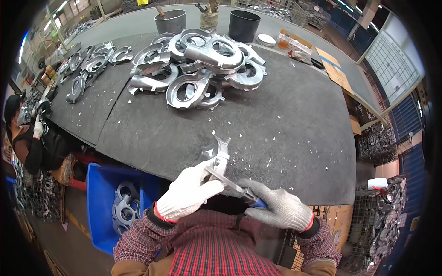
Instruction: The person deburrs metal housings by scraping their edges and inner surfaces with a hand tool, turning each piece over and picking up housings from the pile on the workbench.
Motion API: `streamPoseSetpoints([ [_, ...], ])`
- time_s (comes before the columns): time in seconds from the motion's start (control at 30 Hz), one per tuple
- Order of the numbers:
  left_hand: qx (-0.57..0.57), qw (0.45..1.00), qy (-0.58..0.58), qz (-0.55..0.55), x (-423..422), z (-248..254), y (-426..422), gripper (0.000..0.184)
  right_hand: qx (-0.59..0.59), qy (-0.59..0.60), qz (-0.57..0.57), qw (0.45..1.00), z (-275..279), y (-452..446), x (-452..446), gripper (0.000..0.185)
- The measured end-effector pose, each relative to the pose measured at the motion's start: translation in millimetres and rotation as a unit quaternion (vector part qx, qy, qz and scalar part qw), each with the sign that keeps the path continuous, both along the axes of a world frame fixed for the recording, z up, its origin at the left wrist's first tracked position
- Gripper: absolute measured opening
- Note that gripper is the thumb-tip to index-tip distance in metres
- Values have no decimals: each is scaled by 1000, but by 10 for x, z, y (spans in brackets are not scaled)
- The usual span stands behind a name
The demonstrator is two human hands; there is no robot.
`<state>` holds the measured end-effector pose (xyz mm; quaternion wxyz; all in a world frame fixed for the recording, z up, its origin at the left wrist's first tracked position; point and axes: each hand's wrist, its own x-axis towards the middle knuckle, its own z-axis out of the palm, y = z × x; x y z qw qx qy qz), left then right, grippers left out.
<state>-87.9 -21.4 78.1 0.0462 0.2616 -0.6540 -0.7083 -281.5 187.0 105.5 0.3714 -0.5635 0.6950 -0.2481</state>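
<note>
My left hand point(189, 193), in a white glove with a red cuff edge, is closed round a silver cast-metal housing point(223, 151) at the table's near edge. The housing stands tilted up, its lower part covered by my fingers. In my right hand point(281, 207), gloved in greyish white, is a file point(228, 180) with a blue handle. Its flat metal blade reaches left across the housing, close to my left fingers. Whether the blade touches the metal I cannot tell. Beyond my hands, a heap of similar ring-shaped housings point(186, 95) lies on the dark table mat point(285, 124).
More castings point(94, 64) lie at the table's left, where a co-worker point(34, 133) in gloves sits. A blue bin point(94, 207) with housings stands below on my left. At the back are a grey pot point(171, 22), a black bucket point(244, 26) and cardboard point(334, 71).
</note>
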Motion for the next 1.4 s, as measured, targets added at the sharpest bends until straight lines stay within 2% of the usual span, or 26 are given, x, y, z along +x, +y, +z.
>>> streamPoseSetpoints([
  [0.07,24,1000,-18,-3,7,79,4,52,14,6,-29,999,17,12,13,75],
  [0.1,42,999,-4,0,20,72,-2,52,79,0,-40,996,91,-31,29,76],
  [0.2,32,999,0,-7,49,-12,1,52,71,-54,18,996,62,-19,-39,77],
  [0.3,12,999,-34,-20,38,52,-12,52,119,-92,-32,988,132,-65,-17,78],
  [0.47,40,999,-4,-3,86,-14,-4,52,127,-163,-6,978,30,-71,-83,75],
  [0.63,22,999,-21,-19,58,23,-57,52,67,-79,1,995,9,-90,-72,74],
  [0.67,22,999,-19,-25,63,11,-55,57,48,-64,6,997,-5,-75,-45,73],
  [0.73,16,998,-21,-52,60,9,-61,62,-1,54,-36,998,79,-102,-23,69],
  [0.77,-16,997,-13,-78,38,11,-73,69,-61,75,-48,994,27,-99,-82,67],
  [0.8,-46,993,0,-107,1,-6,-80,77,-24,85,-67,994,137,-108,-129,66],
  [0.83,-75,984,103,-121,0,-115,-94,88,-32,102,-81,991,177,-94,-185,65],
  [0.87,-70,980,126,-140,-18,-158,-110,90,-37,119,-86,988,197,-50,-215,65],
  [0.93,-76,981,67,-164,-70,-68,-118,87,-43,138,-96,985,198,57,-176,65],
  [1.0,-129,979,82,-138,-90,-248,-129,75,-49,154,-83,983,193,100,-90,66],
  [1.03,-154,967,12,-202,-173,-7,-210,63,-60,204,-79,974,189,143,-13,66],
  [1.07,-194,961,75,-184,-203,51,-184,53,-72,254,-76,961,174,181,50,66],
  [1.1,-133,974,101,-153,-215,-48,-180,50,-68,311,-57,946,147,206,89,66],
  [1.13,-71,982,127,-124,-234,-104,-175,48,-69,310,-55,947,134,221,134,66],
  [1.17,-72,981,128,-123,-220,-83,-181,48,-63,337,-54,938,132,226,166,67],
  [1.23,110,988,68,-87,-249,90,-204,46,-60,367,-52,927,174,205,150,67],
  [1.3,105,986,64,-114,-250,87,-294,48,-62,373,-115,918,239,158,124,62],
  [1.4,100,982,52,-153,-251,102,-372,52,-26,417,-37,908,237,175,148,64],
])
